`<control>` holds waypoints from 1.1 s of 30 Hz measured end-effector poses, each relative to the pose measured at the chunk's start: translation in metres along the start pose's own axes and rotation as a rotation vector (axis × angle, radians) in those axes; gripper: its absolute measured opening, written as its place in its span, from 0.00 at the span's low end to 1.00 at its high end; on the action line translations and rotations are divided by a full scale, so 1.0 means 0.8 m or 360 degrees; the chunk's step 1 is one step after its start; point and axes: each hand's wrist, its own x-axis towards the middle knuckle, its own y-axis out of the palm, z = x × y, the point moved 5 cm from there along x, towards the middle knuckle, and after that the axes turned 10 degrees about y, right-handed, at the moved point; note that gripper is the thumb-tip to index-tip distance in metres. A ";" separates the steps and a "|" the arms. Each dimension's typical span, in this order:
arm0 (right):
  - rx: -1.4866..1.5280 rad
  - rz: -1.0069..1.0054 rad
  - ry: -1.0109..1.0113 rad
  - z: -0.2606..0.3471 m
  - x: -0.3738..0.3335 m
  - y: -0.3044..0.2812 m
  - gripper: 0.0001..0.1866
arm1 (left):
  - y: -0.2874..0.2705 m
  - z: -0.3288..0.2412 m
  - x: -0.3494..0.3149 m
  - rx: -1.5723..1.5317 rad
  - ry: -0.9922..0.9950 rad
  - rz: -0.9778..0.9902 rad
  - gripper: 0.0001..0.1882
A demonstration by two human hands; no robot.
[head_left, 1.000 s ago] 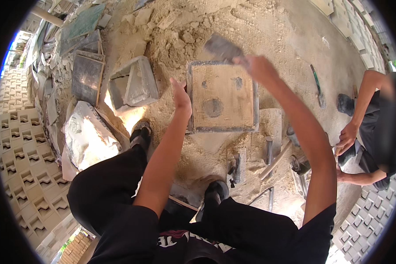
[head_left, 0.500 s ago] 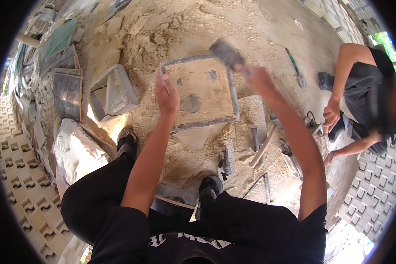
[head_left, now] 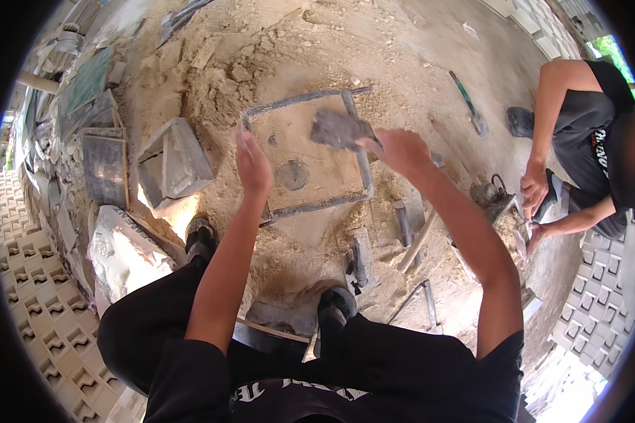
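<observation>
The person's left hand (head_left: 254, 168) stands at the left side of a dark-rimmed rectangular mould frame (head_left: 317, 206), fingers extended and held close together, pointing away from the body, the palm turned inward toward the frame; the hand is unclosed, and whether it touches the rim cannot be told; its forearm runs up from the lower edge in a nearly straight line, leaning slightly right.

The right hand (head_left: 404, 151) is closed around the handle of a flat, dark, paddle-shaped tool (head_left: 335, 129), knuckles upward, the wrist near the frame's right side; the right elbow is bent outward, so that the forearm slants up and to the left; the tool's broad rectangular head points left over the upper right part of the frame, and whether it meets the sandy fill (head_left: 268, 187) below cannot be told.

The frame lies on the sandy ground in front of the person, between the two hands; a round grey patch (head_left: 292, 174) shows in its fill; a hollow grey block (head_left: 183, 158) rests to its left; a wooden stick (head_left: 418, 243) lies to its lower right; a green-handled hand tool (head_left: 466, 99) lies farther off; a co-worker (head_left: 578, 113) crouches at the right, hands low.
</observation>
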 end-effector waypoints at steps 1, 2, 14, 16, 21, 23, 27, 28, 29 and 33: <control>0.0019 -0.0177 -0.0054 -0.021 0.001 0.016 0.36 | 0.003 -0.001 -0.001 0.0007 -0.0004 0.0016 0.33; 0.0113 -0.0127 0.0188 -0.041 0.009 0.015 0.37 | 0.001 0.002 -0.001 0.0029 -0.0012 0.0027 0.33; -0.0471 -0.0102 0.0407 -0.125 0.159 -0.068 0.35 | -0.005 -0.009 0.008 0.0004 0.0042 0.0026 0.30; -0.0454 -0.0085 0.0350 -0.108 0.201 -0.057 0.34 | -0.005 -0.003 0.009 0.0035 0.0024 0.0064 0.30; -0.0432 0.0083 0.0091 -0.009 0.301 -0.039 0.32 | -0.009 0.008 0.011 0.0221 -0.0016 0.0083 0.31; -0.0394 0.0084 -0.0009 0.049 0.325 -0.019 0.32 | -0.009 -0.002 0.011 0.0209 -0.0085 0.0130 0.32; -0.0027 -0.0124 -0.0228 0.137 0.376 0.035 0.34 | -0.004 -0.004 0.013 0.0216 -0.0214 0.0182 0.33; -0.0026 -0.0113 -0.0184 0.154 0.380 0.046 0.33 | -0.003 -0.005 0.013 0.0186 -0.0214 0.0183 0.33; -0.0027 -0.0106 -0.0130 0.158 0.379 0.051 0.33 | -0.001 -0.006 0.012 0.0151 -0.0211 0.0190 0.33; -0.0094 -0.0048 -0.0192 0.167 0.344 0.019 0.33 | -0.008 0.011 0.008 0.0288 -0.0136 0.0059 0.33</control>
